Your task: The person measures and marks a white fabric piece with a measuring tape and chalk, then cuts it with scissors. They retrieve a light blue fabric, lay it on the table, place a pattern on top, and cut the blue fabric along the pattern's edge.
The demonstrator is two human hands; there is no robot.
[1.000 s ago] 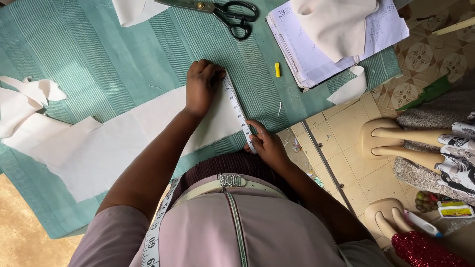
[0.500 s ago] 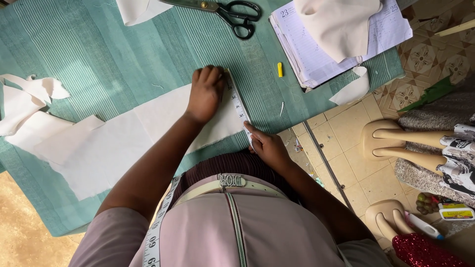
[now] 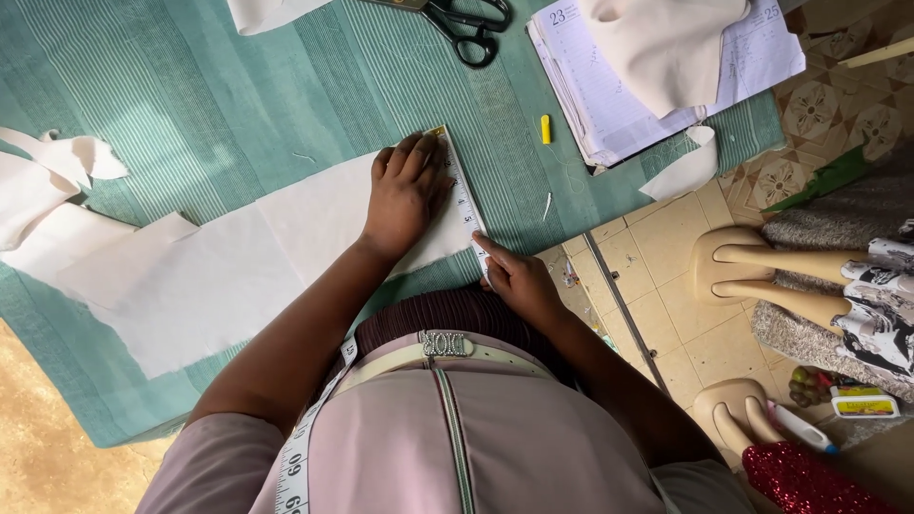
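A small box (image 3: 864,406), yellow on white with a red strip, is seen on the floor at lower right, beside the mannequin foot (image 3: 733,419). No signs or screens are seen.

Matt cream cloth (image 3: 238,266) lies on ribbed green fabric (image 3: 190,105) beside a clear plastic ruler (image 3: 462,195).

Cream white fabric (image 3: 286,247) lies on a teal, finely striped cloth (image 3: 190,95), near black-handled scissors (image 3: 466,24) and a small yellow chalk (image 3: 546,129).
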